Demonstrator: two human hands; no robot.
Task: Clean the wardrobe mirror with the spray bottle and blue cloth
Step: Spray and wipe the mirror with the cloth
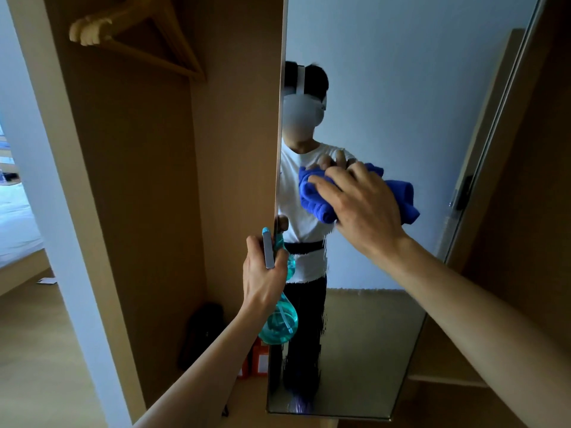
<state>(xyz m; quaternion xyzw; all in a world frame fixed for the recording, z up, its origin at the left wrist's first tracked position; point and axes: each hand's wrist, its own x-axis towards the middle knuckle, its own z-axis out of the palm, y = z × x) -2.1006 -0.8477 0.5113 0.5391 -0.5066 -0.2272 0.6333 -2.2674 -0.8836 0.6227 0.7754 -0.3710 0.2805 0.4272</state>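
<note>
A person's right hand (361, 205) reaches out on a nearly straight arm, back of the hand to the camera. Its fingers (336, 173) are spread apart and lie flat on the bunched blue cloth (312, 196), pressing it against the wardrobe mirror (386, 88). Folds of the cloth bulge out to the left of and to the right of those fingers.

Below and to the left, the left hand (262, 273) is raised at the mirror's left edge. Its fingers are curled tight round the neck of a teal spray bottle (279, 325), the grey trigger head standing above them and the round body hanging beneath the palm.

The glass gives back the person in a white shirt and dark trousers, with a pale wall behind.

Left of the gripping fingers the wardrobe compartment (139, 180) stands open. Wooden hangers (139, 35) hang high above them. A dark bag (200, 332) and an orange-and-white box (258, 359) sit on its floor, below the bottle. A bed (15, 230) shows far to the left.

A dip tube curves inside the see-through bottle. How much liquid it holds cannot be told.
</note>
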